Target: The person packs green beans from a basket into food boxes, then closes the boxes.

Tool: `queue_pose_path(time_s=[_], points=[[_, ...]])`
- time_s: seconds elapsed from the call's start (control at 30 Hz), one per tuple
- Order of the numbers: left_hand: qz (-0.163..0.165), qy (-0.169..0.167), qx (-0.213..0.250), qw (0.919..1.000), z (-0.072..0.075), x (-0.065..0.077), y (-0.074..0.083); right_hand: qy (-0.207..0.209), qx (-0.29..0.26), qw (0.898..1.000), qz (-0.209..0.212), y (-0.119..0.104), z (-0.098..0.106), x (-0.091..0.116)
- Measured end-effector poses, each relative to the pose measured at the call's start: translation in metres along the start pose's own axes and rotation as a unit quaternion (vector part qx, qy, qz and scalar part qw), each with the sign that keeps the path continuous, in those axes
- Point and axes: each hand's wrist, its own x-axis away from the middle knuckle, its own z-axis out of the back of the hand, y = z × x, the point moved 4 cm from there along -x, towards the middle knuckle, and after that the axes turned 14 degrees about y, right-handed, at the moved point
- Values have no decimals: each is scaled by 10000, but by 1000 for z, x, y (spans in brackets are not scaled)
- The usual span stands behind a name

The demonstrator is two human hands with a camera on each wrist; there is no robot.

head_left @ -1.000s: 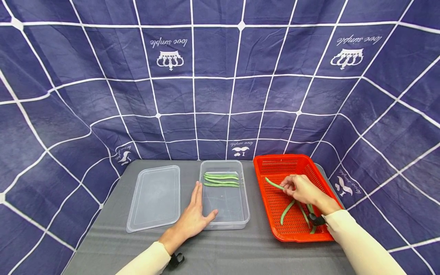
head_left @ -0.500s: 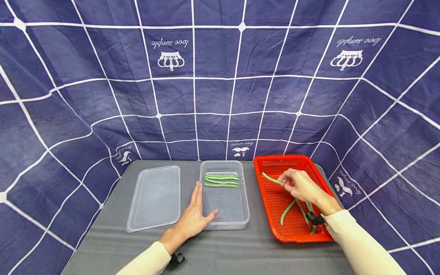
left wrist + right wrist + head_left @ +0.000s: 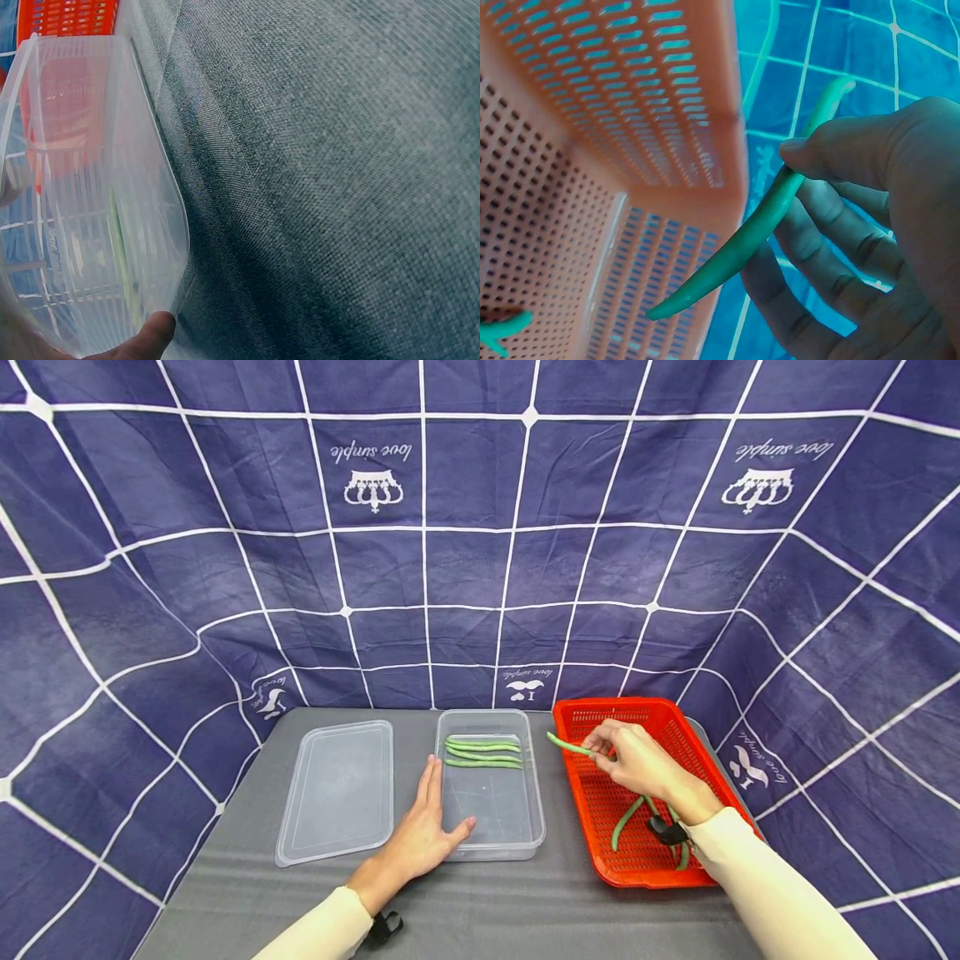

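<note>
My right hand point(image 3: 633, 762) pinches a green bean point(image 3: 757, 225) between thumb and fingers. In the head view the bean's free end reaches past the left rim of the red basket point(image 3: 592, 827). Several more green beans point(image 3: 626, 823) lie in the basket below my wrist. My left hand point(image 3: 423, 835) rests with straight fingers along the left side of a clear plastic container point(image 3: 487, 814), its thumb over the near left corner. Inside the container, several green beans point(image 3: 483, 763) lie side by side across the far half.
A clear lid point(image 3: 341, 793) lies flat on the grey table cloth point(image 3: 480, 910), left of the container. Behind and at both sides hangs a blue checked curtain point(image 3: 465, 568). A strip of grey cloth separates container and basket.
My right hand has risen and moved left with the green bean, from over the basket's middle to its left rim. My left hand and the container have stayed in place.
</note>
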Motion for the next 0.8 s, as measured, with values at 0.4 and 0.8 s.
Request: queue_pose_path(time_s=[0.4, 0.8], points=[[11, 19, 70, 10000, 0, 0, 1, -168, 79, 9995, 258, -26, -19, -22], [-30, 65, -17, 10000, -2, -1, -1, -355, 5, 9992, 203, -43, -41, -41]])
